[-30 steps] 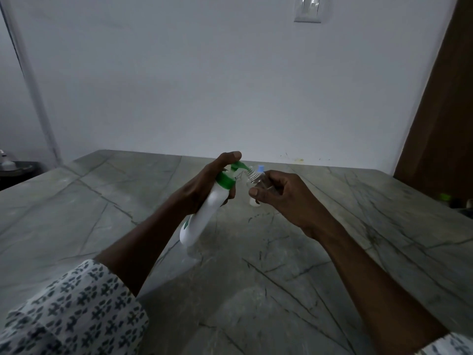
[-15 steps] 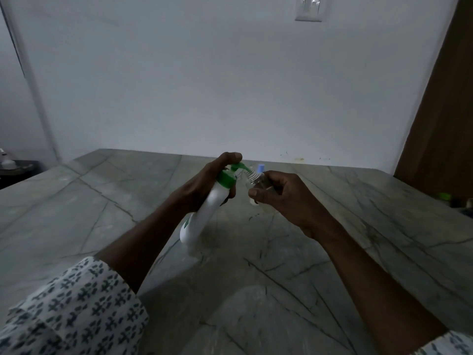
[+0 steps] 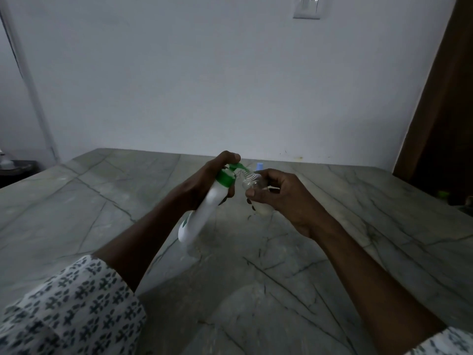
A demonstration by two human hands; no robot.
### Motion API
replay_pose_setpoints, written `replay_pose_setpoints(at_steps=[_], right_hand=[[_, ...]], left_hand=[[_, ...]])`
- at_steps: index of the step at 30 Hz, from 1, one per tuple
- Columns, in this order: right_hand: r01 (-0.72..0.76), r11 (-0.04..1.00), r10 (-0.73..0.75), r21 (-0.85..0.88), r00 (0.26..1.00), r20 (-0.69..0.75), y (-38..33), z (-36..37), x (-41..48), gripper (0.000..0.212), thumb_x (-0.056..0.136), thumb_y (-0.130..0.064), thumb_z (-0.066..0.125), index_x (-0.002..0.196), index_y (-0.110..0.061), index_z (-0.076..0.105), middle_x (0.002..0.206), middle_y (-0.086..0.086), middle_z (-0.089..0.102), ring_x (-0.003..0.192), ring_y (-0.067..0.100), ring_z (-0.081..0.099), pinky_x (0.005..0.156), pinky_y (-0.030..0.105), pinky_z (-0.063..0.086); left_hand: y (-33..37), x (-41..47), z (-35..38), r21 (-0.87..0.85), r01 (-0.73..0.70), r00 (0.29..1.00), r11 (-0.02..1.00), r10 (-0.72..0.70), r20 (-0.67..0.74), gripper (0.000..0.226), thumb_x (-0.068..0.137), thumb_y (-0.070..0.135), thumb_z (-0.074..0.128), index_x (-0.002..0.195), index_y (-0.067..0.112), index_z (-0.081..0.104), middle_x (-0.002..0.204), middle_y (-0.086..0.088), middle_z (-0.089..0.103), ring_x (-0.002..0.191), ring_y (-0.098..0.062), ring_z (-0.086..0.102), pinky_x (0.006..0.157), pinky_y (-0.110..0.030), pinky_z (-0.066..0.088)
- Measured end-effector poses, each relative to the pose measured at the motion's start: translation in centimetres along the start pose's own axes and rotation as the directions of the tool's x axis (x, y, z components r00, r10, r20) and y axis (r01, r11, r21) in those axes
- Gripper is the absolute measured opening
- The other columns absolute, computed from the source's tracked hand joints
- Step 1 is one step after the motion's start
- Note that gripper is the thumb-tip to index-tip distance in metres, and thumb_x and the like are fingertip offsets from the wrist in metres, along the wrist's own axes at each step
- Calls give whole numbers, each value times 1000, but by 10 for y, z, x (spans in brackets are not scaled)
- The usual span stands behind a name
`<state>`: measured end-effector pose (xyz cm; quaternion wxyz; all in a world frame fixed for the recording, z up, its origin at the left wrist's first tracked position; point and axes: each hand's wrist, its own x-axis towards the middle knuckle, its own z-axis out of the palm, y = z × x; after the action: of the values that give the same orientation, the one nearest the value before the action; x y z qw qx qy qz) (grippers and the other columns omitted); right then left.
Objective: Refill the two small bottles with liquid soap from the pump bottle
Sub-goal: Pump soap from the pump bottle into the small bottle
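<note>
**Filling step: pump spout set at the mouth of one small bottle.**

The pump bottle (image 3: 204,211) is gripped round its neck by the left hand (image 3: 202,180) and tilted above the table (image 3: 371,226), with one finger laid on the green pump head (image 3: 236,166). The small bottle (image 3: 252,184), clear and uncapped, is held in the curled fingers of the right hand (image 3: 281,196), with its mouth at the spout. Its fill level cannot be told. A blue-topped item (image 3: 259,166) stands just beyond; whether it is the second bottle cannot be told. Next, a steady press on the pump head is called for, with mouth and spout aligned.
</note>
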<state>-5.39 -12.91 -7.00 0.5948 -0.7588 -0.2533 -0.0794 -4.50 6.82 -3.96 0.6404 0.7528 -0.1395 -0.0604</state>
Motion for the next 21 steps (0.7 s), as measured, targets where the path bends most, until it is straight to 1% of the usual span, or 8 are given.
replay_pose_setpoints(at_steps=[2,4,8,9,12,14,17,21], right_hand=[[8,1000,-8,15,1000,-6,1,0,1,27,79,-24,79,104,-16,73,103,10,73,98,30,69,96,55,51],[5,1000,-5,31,1000,8,1,0,1,24,84,-25,76,105,-15,73,104,11,73,97,30,70,95,54,52],[-30,996,25,78,998,63,-5,-1,0,21,90,-19,68,107,-8,71,99,12,75,86,24,74,80,36,59],[-39,996,33,81,997,72,-6,-2,0,20,90,-19,68,107,-9,71,98,11,75,86,23,74,79,35,59],[-53,996,49,66,996,74,-3,-3,2,23,88,-26,70,107,-13,73,101,7,75,96,27,72,88,49,57],[-59,996,55,60,997,63,-1,-4,2,24,87,-29,71,106,-15,74,103,5,75,99,25,71,91,51,56],[-21,1000,20,20,999,38,-3,-4,2,20,86,-29,72,103,-18,76,100,-2,76,94,13,71,90,35,54],[7,1000,-7,-12,999,50,-1,-5,1,20,88,-24,71,104,-14,76,100,-2,76,92,6,69,84,18,51]], left_hand=[[0,0,0,-16,-5,1000,1000,5,-14,46,78,57,52,55,19,64,63,-17,56,45,-24,46,45,-25,37],[-1,1,-1,-28,-5,1000,1000,5,-19,47,79,57,53,54,19,65,62,-17,55,44,-24,45,45,-25,36],[0,0,-1,-9,16,1000,1000,-16,-12,57,84,59,49,50,17,65,58,-14,55,44,-22,45,44,-23,37],[1,-1,-1,-5,22,1000,1000,-22,-11,58,85,59,48,50,17,66,57,-13,55,44,-21,45,43,-23,37],[3,-1,1,14,25,1000,1000,-25,-8,60,86,61,46,51,17,68,58,-12,56,45,-20,47,44,-23,38],[3,-1,1,11,30,1000,999,-30,-3,59,86,60,46,51,17,68,59,-13,57,45,-20,47,44,-23,38],[2,0,1,11,41,999,999,-41,12,58,84,60,47,50,17,67,57,-12,56,43,-20,46,43,-22,37],[0,2,0,23,31,999,999,-32,15,53,77,59,48,50,17,66,57,-12,56,44,-21,46,44,-23,37]])
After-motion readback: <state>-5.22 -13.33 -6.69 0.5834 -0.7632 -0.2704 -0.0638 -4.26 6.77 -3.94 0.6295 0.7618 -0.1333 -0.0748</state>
